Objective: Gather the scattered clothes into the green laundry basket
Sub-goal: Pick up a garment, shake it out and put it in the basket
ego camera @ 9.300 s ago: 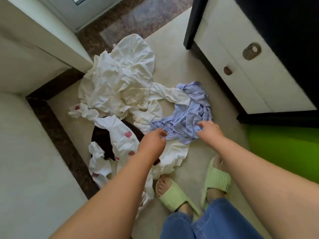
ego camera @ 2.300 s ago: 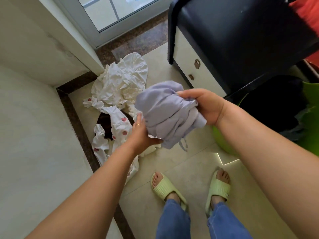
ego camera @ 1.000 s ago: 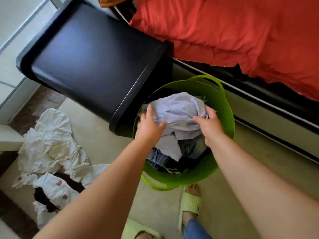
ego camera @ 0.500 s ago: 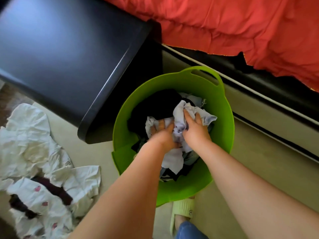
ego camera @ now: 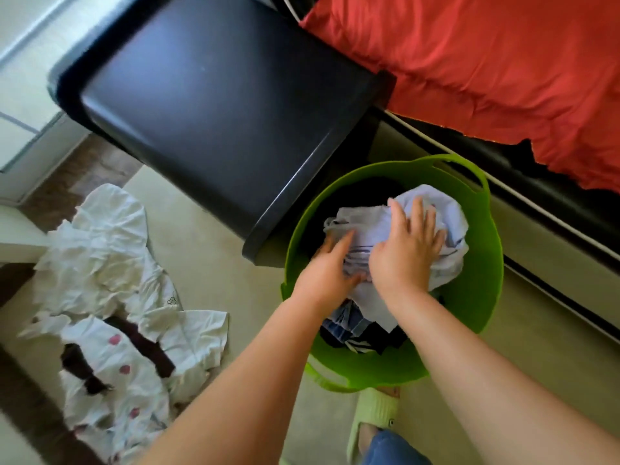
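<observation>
Lilac garment (ego camera: 446, 223) in green basket (ego camera: 483, 290); left hand (ego camera: 327, 271), right hand (ego camera: 404, 250) flat, fingers spread, pressing, no grip.

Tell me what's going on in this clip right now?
A person is pressing a pale lilac shirt down into the green laundry basket with both palms: left hand on its near edge, right hand flat on top. Neither hand has a closed grip. Darker clothes lie beneath it. A pile of white clothes, some with pink spots, lies on the floor to the left, not yet gathered.
</observation>
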{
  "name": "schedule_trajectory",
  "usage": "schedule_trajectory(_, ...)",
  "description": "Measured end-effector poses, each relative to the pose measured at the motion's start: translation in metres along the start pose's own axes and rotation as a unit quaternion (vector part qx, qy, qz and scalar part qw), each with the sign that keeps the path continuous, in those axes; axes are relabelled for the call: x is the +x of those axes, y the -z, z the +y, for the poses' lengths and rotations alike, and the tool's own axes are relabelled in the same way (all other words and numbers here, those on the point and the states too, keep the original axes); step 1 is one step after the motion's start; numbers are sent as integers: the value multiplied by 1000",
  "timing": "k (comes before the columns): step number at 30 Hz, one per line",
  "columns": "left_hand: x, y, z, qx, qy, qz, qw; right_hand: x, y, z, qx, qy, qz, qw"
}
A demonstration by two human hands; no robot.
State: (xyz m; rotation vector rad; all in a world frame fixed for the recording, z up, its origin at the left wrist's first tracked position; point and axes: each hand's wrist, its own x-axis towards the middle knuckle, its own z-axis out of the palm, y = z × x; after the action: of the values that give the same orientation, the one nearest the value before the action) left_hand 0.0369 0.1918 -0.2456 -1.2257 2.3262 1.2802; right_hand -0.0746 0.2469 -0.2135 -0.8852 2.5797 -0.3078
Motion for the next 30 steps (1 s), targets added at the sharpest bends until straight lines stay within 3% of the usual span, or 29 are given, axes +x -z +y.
schedule_trajectory(3,-28,14,-25,-15,1,64,998,-36,-16,-37,51,107,6,993)
schedule_trajectory(7,-70,34,-71,-87,40,105,990,-85,-54,-83,83,171,-25,981)
schedule_trajectory(11,-115,54,-166,-166,132,125,969,-135,-106,-129,122,101,-30,987)
schedule_trajectory(14,-149,70,-240,-172,201,113,958,-156,-139,-154,75,86,-10,993)
schedule_trajectory(24,-288,139,-497,-190,334,135,913,-246,-317,-315,-10,80,-276,958)
schedule_trajectory(30,-293,123,-565,-220,368,128,894,-237,-402,-335,-51,21,-381,923)
